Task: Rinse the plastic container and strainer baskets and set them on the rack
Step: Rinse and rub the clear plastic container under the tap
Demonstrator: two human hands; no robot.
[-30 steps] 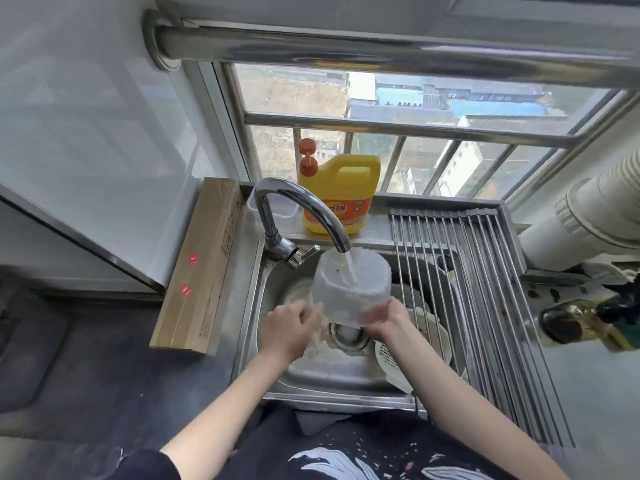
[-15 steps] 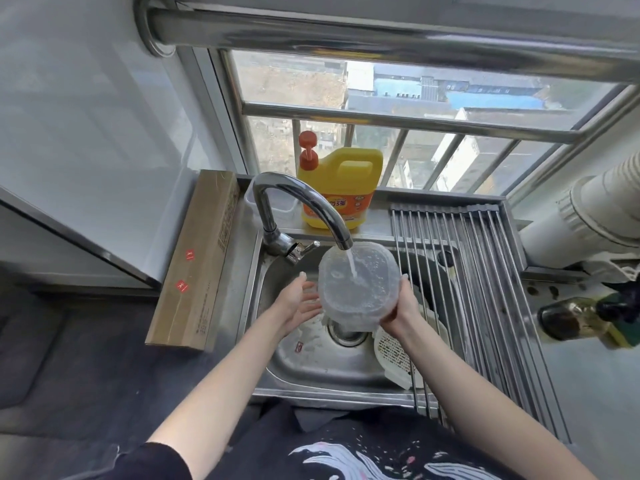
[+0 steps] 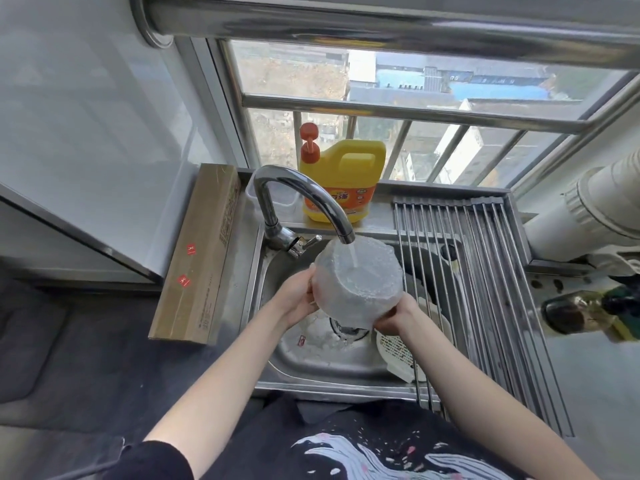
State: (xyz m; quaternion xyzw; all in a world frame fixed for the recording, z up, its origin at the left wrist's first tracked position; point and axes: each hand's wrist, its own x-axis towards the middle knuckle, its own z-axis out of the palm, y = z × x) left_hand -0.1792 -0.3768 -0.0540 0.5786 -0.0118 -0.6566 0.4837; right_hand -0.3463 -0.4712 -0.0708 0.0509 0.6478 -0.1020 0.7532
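Observation:
A clear round plastic container (image 3: 358, 282) is tilted under the running faucet (image 3: 304, 195), and water streams onto it. My left hand (image 3: 296, 297) grips its left rim. Its lower right edge rests in my right hand (image 3: 394, 315). A white strainer basket (image 3: 398, 351) leans in the right part of the steel sink (image 3: 322, 362), partly under the rack. The roll-up metal rack (image 3: 485, 271) covers the sink's right side.
A yellow detergent jug (image 3: 343, 181) with an orange pump stands behind the faucet beside a small clear tub (image 3: 284, 202). A long cardboard box (image 3: 201, 251) lies left of the sink. A dark bottle (image 3: 581, 308) and a white duct (image 3: 595, 209) sit to the right.
The container has tipped back from mouth-up to bottom-toward-me under the stream. My left hand, off it half a second ago, now grips its left rim again.

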